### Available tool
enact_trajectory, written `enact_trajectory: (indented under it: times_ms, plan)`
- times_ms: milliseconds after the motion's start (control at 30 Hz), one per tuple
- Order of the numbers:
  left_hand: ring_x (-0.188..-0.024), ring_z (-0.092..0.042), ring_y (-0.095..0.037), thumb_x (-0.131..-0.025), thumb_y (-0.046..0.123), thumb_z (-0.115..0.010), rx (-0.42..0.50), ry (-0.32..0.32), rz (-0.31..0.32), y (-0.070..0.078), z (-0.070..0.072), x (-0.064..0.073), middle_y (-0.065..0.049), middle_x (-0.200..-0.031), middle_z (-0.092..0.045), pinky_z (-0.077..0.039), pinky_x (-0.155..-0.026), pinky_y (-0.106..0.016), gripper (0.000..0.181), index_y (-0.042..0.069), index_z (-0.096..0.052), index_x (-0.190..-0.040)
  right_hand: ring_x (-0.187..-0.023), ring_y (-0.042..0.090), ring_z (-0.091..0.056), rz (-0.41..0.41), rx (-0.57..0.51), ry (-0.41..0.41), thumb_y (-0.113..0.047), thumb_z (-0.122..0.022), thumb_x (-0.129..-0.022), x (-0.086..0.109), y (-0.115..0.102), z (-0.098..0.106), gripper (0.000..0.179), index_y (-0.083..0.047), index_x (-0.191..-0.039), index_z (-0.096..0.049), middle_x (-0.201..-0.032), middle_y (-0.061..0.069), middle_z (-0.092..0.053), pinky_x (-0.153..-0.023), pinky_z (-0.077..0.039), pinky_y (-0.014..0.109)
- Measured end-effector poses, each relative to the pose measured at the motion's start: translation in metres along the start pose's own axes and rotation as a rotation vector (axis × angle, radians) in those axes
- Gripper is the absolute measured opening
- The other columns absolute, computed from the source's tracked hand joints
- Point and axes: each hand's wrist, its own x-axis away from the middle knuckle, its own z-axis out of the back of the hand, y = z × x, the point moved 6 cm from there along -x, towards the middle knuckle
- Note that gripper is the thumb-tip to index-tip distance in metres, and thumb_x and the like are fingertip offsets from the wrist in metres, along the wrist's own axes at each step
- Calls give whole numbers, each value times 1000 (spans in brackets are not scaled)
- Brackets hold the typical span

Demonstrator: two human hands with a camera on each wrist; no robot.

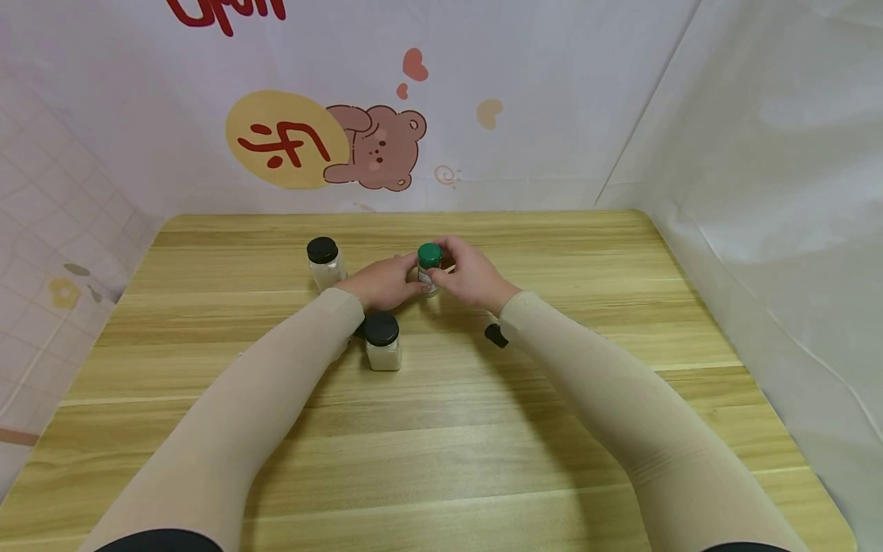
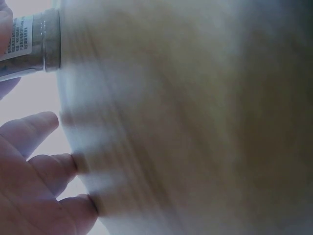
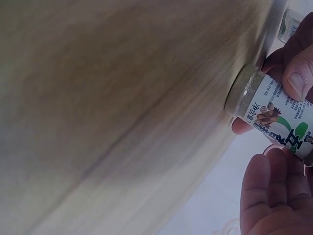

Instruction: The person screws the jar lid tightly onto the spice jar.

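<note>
A small spice jar (image 1: 428, 277) with a green cap (image 1: 430, 255) stands between both hands toward the back of the table. My left hand (image 1: 386, 283) holds its lower body from the left, thumb on the front. From the right, my right hand (image 1: 471, 274) grips near the cap, with thumb in front and index finger behind. The right wrist view shows the printed label (image 3: 281, 115) and the jar's base close against the table. In the left wrist view the jar (image 2: 36, 44) is cut off by the frame, with several fingers (image 2: 54, 169) spread beneath it.
A black-lidded jar (image 1: 327, 270) stands behind my left wrist, and another black-lidded jar (image 1: 383, 351) is nearer to me beside the left sleeve. Next to it, a dark object is mostly hidden by that sleeve. A black cap (image 1: 496, 335) shows by the right cuff.
</note>
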Motion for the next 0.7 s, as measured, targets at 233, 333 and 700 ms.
enact_trajectory:
  times_ms: [233,333,700]
  plan:
    - [-161,-22,-42,-106,51,-59,5,-2,3,-1,0,0,-12,-167,-42,-21,-130,-60,69,35,-29,-166,-115,30,-66,-18,-2,-5,-18,-68,-101,0,1,-1,40,-1,-136,-57,-124,14,-68,-95,-56,40]
    - [-161,-22,-42,-107,49,-58,5,-1,-2,-1,0,0,-12,-165,-44,-20,-131,-59,68,35,-29,-166,-115,30,-66,-35,-1,-1,-20,-69,-102,0,2,-1,40,-1,-134,-57,-123,14,-67,-95,-56,40]
    - [-161,-23,-42,-106,50,-59,-3,1,-3,0,0,0,-12,-165,-45,-21,-130,-58,68,35,-30,-166,-114,30,-67,1,-22,-1,-17,-67,-102,0,2,-1,41,-1,-138,-58,-124,14,-69,-94,-57,41]
